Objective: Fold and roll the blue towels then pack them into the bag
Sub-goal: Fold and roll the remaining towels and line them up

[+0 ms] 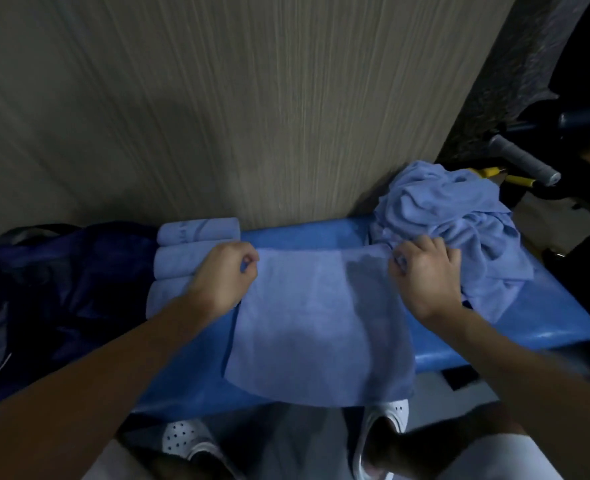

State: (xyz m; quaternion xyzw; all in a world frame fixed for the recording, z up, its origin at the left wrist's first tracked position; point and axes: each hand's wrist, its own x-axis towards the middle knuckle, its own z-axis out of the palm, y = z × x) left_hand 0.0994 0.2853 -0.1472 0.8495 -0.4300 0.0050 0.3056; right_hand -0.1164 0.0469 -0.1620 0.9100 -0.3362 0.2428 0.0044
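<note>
A light blue towel (317, 323) lies spread flat on the blue bench (546, 317), its near edge hanging over the front. My left hand (222, 277) pinches its far left corner. My right hand (425, 271) pinches its far right corner. Three rolled blue towels (182, 251) lie side by side to the left, partly hidden by my left hand. A heap of crumpled blue towels (459, 216) sits at the bench's right end. The dark navy bag (61, 289) lies at the left end of the bench.
A wood-grain wall (217, 116) stands right behind the bench. Grey and yellow handles (522, 168) stick out at the far right. My white shoes (387, 420) are on the floor under the bench's front edge.
</note>
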